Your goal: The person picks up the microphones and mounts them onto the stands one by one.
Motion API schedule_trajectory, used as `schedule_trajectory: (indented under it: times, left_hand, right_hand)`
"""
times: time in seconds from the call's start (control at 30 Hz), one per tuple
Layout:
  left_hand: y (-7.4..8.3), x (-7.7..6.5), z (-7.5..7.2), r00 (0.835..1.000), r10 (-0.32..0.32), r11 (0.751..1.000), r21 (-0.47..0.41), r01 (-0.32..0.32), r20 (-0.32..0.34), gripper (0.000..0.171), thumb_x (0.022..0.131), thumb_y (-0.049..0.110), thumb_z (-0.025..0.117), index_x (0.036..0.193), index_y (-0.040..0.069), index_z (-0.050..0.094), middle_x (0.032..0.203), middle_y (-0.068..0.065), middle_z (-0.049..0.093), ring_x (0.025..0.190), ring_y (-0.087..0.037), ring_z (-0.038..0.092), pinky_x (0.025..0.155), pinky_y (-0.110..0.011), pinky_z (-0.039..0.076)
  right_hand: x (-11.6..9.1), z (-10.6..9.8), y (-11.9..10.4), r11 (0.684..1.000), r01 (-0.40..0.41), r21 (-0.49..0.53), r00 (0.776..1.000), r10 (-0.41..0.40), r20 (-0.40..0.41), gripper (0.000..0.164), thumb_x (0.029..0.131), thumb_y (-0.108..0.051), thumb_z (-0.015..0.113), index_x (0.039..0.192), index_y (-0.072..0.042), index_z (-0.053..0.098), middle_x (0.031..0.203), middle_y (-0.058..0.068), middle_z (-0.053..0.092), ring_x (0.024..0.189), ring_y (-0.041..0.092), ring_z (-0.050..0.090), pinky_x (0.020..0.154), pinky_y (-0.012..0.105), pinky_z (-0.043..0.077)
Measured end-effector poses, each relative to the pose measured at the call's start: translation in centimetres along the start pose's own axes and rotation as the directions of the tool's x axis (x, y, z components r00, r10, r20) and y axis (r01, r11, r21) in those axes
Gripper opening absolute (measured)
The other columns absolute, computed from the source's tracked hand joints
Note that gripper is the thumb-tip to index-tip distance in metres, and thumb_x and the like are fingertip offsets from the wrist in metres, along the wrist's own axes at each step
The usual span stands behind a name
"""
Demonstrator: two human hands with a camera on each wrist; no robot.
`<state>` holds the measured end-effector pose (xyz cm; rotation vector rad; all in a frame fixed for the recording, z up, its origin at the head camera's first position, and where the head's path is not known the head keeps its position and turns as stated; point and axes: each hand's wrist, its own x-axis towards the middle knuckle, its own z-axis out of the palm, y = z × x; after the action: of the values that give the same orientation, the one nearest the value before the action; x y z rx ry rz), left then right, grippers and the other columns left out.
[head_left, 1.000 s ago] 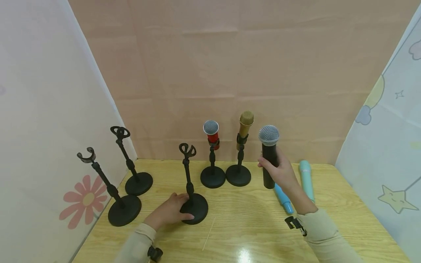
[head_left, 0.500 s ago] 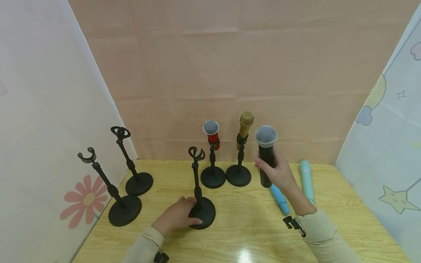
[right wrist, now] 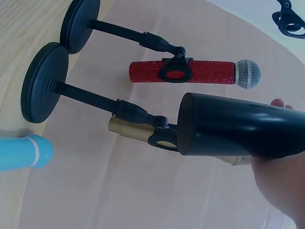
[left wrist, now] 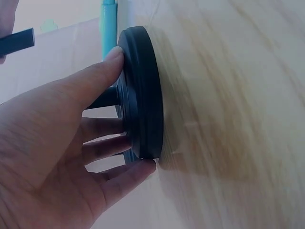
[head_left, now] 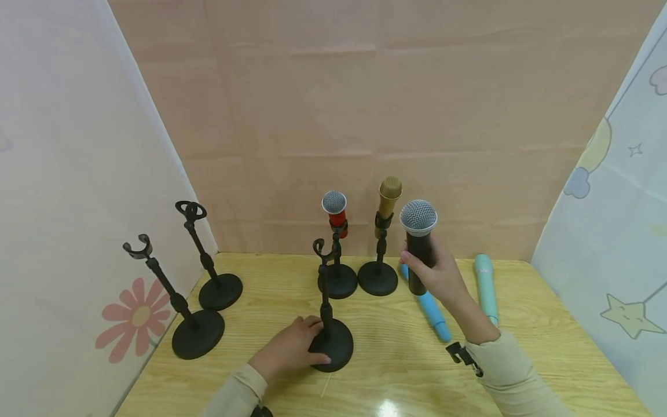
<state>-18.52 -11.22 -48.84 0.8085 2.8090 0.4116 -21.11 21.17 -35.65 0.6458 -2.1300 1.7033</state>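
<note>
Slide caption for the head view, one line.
The left hand grips a stand's base; the right hand holds a silver-headed black microphone.

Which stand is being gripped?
The front-centre empty stand, base in the left hand. The two far-left stands are untouched; the back pair hold the red mic and gold mic.

Blk mic point(head_left: 418, 247), slvr grille point(head_left: 418, 216); 5 blk stands point(head_left: 337, 345).

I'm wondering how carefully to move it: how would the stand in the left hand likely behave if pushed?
Pushed low, the black stand would probably slide rather than tip, given its broad, flat base. Pushed near the top, it may tip more readily, since the slim pole rises well above the base. Being round-based, it might roll if toppled.
</note>
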Motion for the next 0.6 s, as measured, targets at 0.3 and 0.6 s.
schedule_trajectory:
  times: [0.3, 0.6]
  left_hand:
    - [1.5, 0.1, 0.2, 0.998, 0.061, 0.998, 0.013, -0.061, 0.009, 0.079, 0.086, 0.064, 0.070, 0.142, 0.009, 0.059, 0.146, -0.005, 0.053, 0.131, -0.036, 0.053, 0.101, -0.044, 0.053]
    - [2.5, 0.5, 0.6, 0.995, 0.096, 0.994, 0.048, -0.097, 0.022, 0.080, 0.085, 0.065, 0.070, 0.143, 0.010, 0.059, 0.143, -0.003, 0.053, 0.123, -0.023, 0.056, 0.098, -0.035, 0.053]
  right_hand:
    - [0.0, 0.3, -0.5, 0.999, 0.044, 0.010, 0.999, -0.044, 0.001, 0.026, 0.095, 0.003, 0.064, 0.115, -0.013, 0.057, 0.097, 0.000, 0.065, 0.086, 0.011, 0.063, 0.081, 0.022, 0.050]
    - [-0.1, 0.6, -1.0, 0.998, 0.058, 0.001, 0.998, -0.058, 0.005, 0.027, 0.094, 0.006, 0.064, 0.118, -0.006, 0.056, 0.100, -0.003, 0.064, 0.090, 0.011, 0.062, 0.084, 0.020, 0.050]
